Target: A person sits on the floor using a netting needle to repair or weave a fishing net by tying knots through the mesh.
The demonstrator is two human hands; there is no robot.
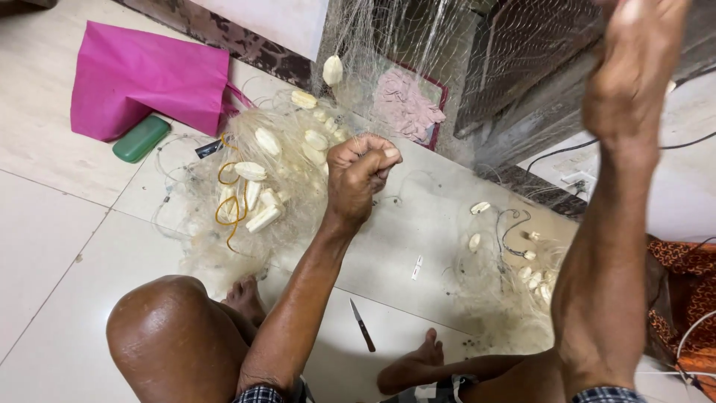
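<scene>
pink bag (145,75) on the floor, green case (141,139) touching it.

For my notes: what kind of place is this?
Probably a home floor used for mending fishing gear: pale glossy floor tiles, a heap of fine white fishing net with oval white floats, a small dark-handled knife.

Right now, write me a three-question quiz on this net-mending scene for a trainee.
1. True or false: the left hand pinches strands of the fishing net in a closed grip.
2. Which thing lies on the floor tiles between the person's feet? A) small knife B) green case C) pink bag
3. Fill in: the right hand is raised at the top of the view, gripping the ____.

Key: 1 true; 2 A; 3 net. White floats sit piled in the net heap beyond the left hand, and a smaller heap lies by the right forearm.
</scene>
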